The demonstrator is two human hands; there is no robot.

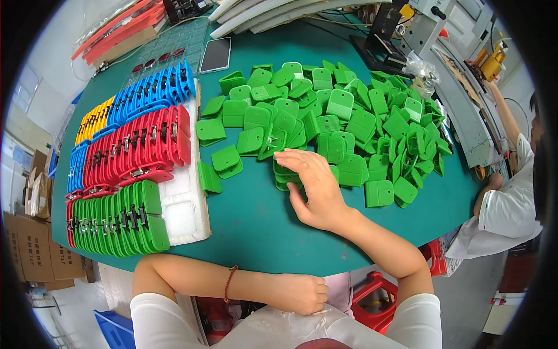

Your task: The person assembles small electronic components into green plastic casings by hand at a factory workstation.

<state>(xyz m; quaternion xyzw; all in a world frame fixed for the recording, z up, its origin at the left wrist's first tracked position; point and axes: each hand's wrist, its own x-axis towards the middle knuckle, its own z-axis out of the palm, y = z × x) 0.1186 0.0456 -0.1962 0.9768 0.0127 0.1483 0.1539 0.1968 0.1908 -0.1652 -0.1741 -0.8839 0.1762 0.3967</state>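
Observation:
My right hand (317, 189) reaches over the near edge of a large heap of green plastic clip pieces (285, 122). Its fingers and thumb curve around a few stacked green clip pieces (283, 171) on the table; the palm side is hidden. My left hand (299, 294) is a closed fist lying against my body, just below the table's front edge, and nothing shows in it. Left of the heap stand close rows of clips with metal and black fittings: blue clips (154, 87), yellow clips (96, 119), red clips (136, 142) and green clips (116, 218).
The rows stand by a white foam board (183, 212) on the green tabletop (250, 232). A phone (215, 55) lies behind them. Curved pale strips (261, 14) and a black stand (381, 43) are at the back. A co-worker (500, 203) sits at right near a machine.

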